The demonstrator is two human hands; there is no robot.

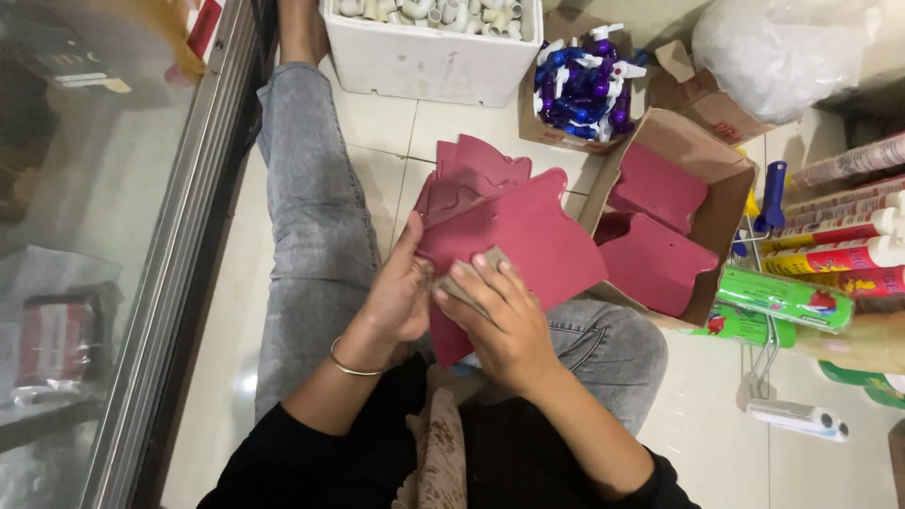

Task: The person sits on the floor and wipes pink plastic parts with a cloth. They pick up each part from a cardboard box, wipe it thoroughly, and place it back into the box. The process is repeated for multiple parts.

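I sit on a tiled floor with a flat dark-red plastic piece (528, 236) held over my lap. My left hand (401, 292) grips its left edge, a thin gold bangle on the wrist. My right hand (495, 311) presses a small tan cloth (476, 269) against the piece's lower part. More dark-red pieces (476, 170) lie stacked on the floor just behind the held one.
An open cardboard box (731, 174) at the right holds more red pieces. Behind stand a white foam box (429, 57) of white fittings and a carton of blue and purple spray tops (580, 90). Tubes and cans (830, 254) lie at the far right. A glass cabinet (104, 236) runs along the left.
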